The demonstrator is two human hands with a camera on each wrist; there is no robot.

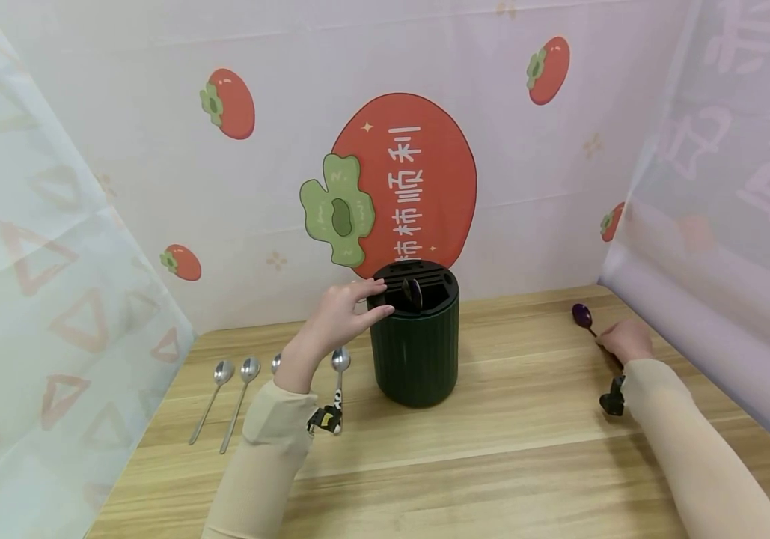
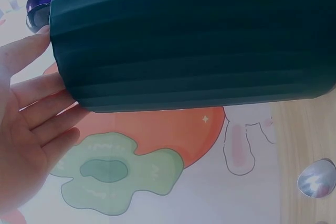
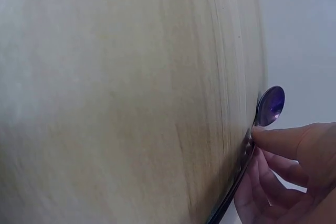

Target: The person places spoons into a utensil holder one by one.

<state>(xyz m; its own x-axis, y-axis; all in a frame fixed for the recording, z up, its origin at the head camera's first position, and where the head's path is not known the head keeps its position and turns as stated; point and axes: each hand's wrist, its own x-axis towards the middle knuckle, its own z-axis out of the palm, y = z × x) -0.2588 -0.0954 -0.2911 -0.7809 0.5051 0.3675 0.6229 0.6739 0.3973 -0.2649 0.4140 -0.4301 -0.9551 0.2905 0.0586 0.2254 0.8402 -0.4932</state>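
Note:
A ribbed dark green utensil holder (image 1: 414, 359) with a black slotted top stands at the middle of the table. My left hand (image 1: 344, 307) is at its upper rim, thumb and fingers extended and touching the edge. Dark spoon heads (image 1: 413, 293) poke out of its opening; the left wrist view shows a purple spoon head (image 2: 40, 3) past the rim. Far to the right, my right hand (image 1: 627, 340) pinches the handle of a purple spoon (image 3: 272, 106) between thumb and fingers. That spoon lies low along the tabletop, its bowl pointing away from me.
Several silver spoons (image 1: 250, 368) lie on the wooden table (image 1: 492, 464) left of the holder, one partly behind my left arm. Another spoon there has a black-and-white patterned handle (image 1: 338, 400). Printed cloth walls (image 1: 277, 195) enclose the back and both sides.

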